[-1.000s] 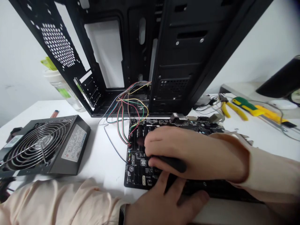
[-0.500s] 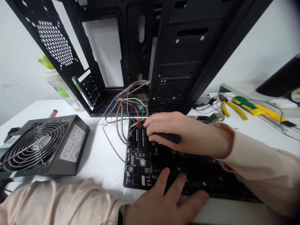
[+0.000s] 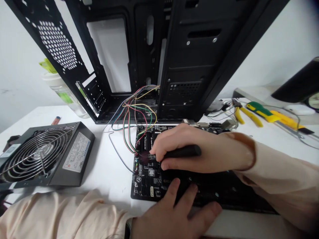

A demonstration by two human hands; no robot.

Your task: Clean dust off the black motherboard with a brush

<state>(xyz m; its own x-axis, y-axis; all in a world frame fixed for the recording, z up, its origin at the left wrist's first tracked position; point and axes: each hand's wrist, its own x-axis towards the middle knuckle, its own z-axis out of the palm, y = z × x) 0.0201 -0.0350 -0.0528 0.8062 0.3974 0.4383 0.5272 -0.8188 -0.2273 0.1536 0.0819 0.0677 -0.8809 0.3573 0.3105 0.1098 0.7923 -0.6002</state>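
Observation:
A black motherboard (image 3: 156, 189) lies flat on the white table, under both hands. My right hand (image 3: 183, 144) is closed round a small brush with a black handle (image 3: 186, 151). The brush's dark, blurred bristles (image 3: 144, 157) are over the slots near the board's left edge, close to the thin coloured wires. With its fingers spread, my left hand (image 3: 174, 212) rests on the board's near edge and holds nothing. Several coloured wires (image 3: 129, 113) run from the computer case (image 3: 186, 73) to the board's left side. My hands and forearms cover much of the board.
The open case stands behind the board. At left is a power supply (image 3: 74, 156) with a fan grille. Yellow-handled pliers (image 3: 240, 114), a green and yellow tool (image 3: 264, 113) and loose cables lie at right. A clear bottle (image 3: 62, 89) stands behind the case.
My right hand has moved the brush toward me, from the slots' far end down to their near end. My left hand has stayed in place.

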